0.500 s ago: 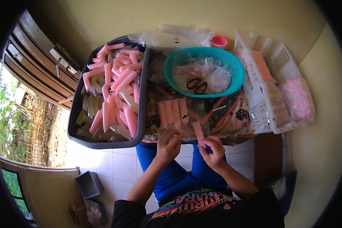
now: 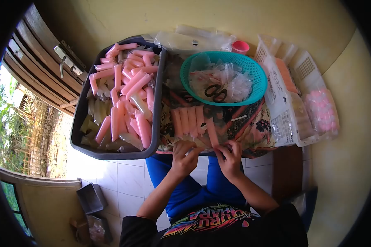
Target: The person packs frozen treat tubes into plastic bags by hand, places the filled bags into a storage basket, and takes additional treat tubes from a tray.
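My right hand pinches the near end of a slim pink-filled plastic tube, which lies on a clear plastic sheet and points away from me. To its left my left hand is closed, thumb and fingertips together near the sheet's front edge; what is between them, if anything, is too small to make out. Just beyond my left hand, several more pink tubes lie side by side in a row. A thin white stick-like item rests on the patterned cloth to the right.
A dark grey tub on the left is heaped with pink and pale filled tubes. Farther back, a teal basket holds clear plastic pieces and black-handled scissors. A white crate stands at right, with a pink cup behind.
My right hand has moved slightly away from me, and the pink tube has slid forward, nearer the row. My left hand stays almost in place. The view has shifted a little.
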`<move>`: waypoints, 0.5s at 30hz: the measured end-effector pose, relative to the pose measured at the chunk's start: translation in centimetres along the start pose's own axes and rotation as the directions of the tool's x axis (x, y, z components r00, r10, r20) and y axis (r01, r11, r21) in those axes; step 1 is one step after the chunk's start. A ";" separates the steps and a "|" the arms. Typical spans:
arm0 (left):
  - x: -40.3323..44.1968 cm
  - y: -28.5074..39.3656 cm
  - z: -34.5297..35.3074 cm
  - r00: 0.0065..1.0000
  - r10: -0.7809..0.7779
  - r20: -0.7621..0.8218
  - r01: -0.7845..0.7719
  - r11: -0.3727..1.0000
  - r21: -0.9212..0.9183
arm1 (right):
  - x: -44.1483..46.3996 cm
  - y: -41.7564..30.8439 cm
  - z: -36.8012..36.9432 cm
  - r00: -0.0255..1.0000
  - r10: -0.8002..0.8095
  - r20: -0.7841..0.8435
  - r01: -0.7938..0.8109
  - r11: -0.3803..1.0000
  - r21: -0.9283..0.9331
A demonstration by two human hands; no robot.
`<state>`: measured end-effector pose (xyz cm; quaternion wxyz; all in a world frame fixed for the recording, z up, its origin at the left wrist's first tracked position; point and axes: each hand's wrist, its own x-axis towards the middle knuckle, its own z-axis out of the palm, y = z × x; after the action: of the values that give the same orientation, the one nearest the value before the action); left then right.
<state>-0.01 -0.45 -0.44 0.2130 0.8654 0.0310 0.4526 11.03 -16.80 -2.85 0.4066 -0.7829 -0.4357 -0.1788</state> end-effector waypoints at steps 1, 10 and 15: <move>0.0 0.0 0.1 1.000 -0.004 0.001 0.004 1.000 -0.007 | 0.1 0.1 0.2 1.000 0.004 -0.013 -0.004 1.000 -0.013; -0.5 0.0 -0.1 1.000 -0.021 0.012 0.021 0.999 -0.024 | 1.1 -0.3 -0.2 0.999 0.029 0.044 -0.027 0.998 -0.058; -0.3 -0.1 0.0 1.000 -0.015 0.015 0.015 0.999 -0.037 | 2.8 0.1 0.1 0.996 0.050 0.070 -0.043 0.994 -0.105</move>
<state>-0.23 -0.46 -0.69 0.2327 0.8642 0.0276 0.4451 12.64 -15.26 -1.16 0.3535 -0.8188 -0.4218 -0.1630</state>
